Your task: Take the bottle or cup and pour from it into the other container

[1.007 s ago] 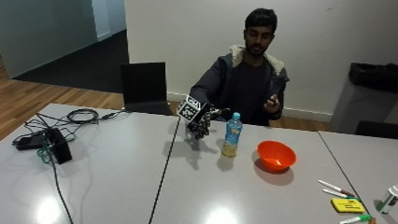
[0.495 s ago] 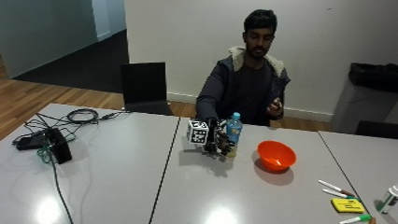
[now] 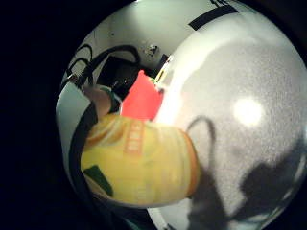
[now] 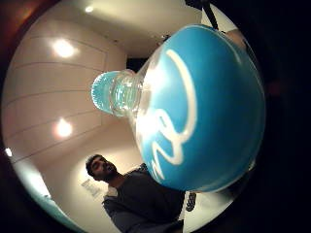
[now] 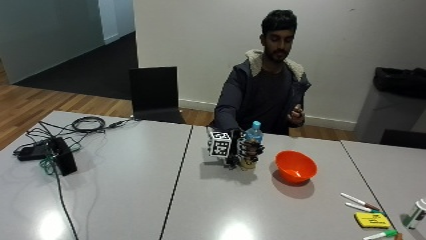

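Bottle [image 5: 251,146]: upright on the surface [image 5: 133,190], now enclosed by the gloved right hand [image 5: 243,150]. A second ago the hand stood just left of the bottle, apart from it; half a second ago it had reached the bottle's side; now its fingers curl round the lower body. Bottle not yet lifted, to judge by its base staying at surface level. Reading for the task: grasp made, lift and pour remain.

Position: left of the bowl [image 5: 295,166], near it but not touching, in front of the seated person. Other hand is bare, raised at chest height, idle.

Appearance: clear plastic bottle, blue ribbed cap [image 4: 103,92] on, clear neck below it. Blue upper label with white script [image 4: 194,116]; yellow-orange lower label [image 3: 139,163], fruit-coloured print. Contents cannot be judged.

Bowl: orange, open, appears empty, likely receiver.

Caution: cap appears closed; pouring would call for its removal first.
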